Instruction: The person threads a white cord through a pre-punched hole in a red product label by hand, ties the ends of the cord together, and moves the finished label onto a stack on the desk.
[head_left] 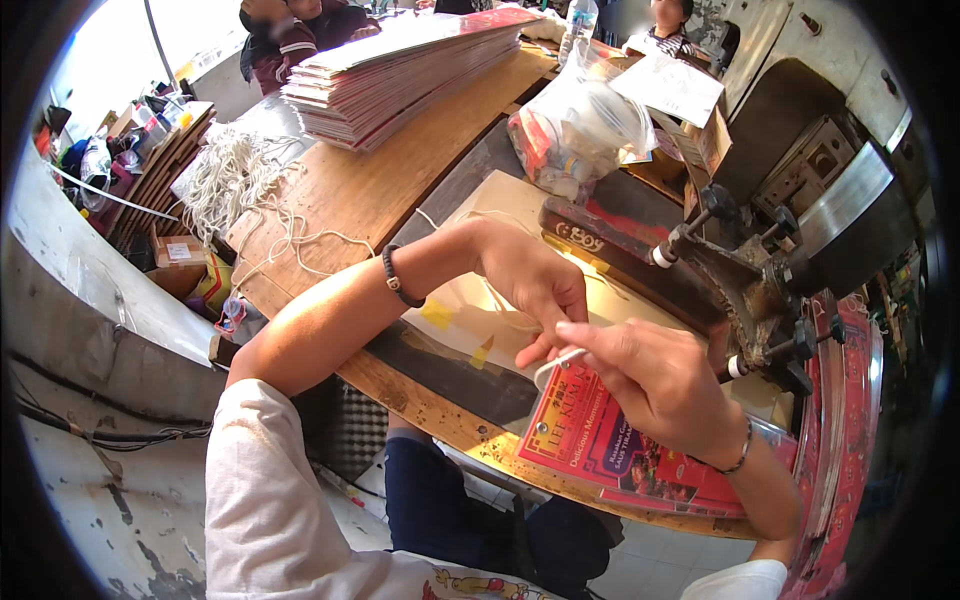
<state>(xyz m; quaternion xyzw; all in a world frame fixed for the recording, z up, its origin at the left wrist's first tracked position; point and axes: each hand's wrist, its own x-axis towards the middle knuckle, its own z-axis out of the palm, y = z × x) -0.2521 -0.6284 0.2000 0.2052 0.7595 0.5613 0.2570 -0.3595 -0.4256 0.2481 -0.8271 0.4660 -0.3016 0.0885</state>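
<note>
A red printed sign [570,425] with metal eyelets lies at the table's near edge, under my right hand. A short white cord [553,371] loops at its upper corner, beside an eyelet. Bent over from the left, my left hand [535,285] is closed, with its fingertips pinched at the cord. My right hand [655,380] is closed too, its thumb and finger meeting the left fingertips at the cord's upper end. The fingers hide part of the cord. Underneath the left hand is a cream-coloured board [455,320] with yellow tape pieces.
Several boards form a tall stack [400,90] at the back. Tangled white cords [235,175] hang over the table's left side. A metal clamping machine [750,280] stands at right, near more red signs [845,430]. Behind are a filled plastic bag [580,130] and people [290,35].
</note>
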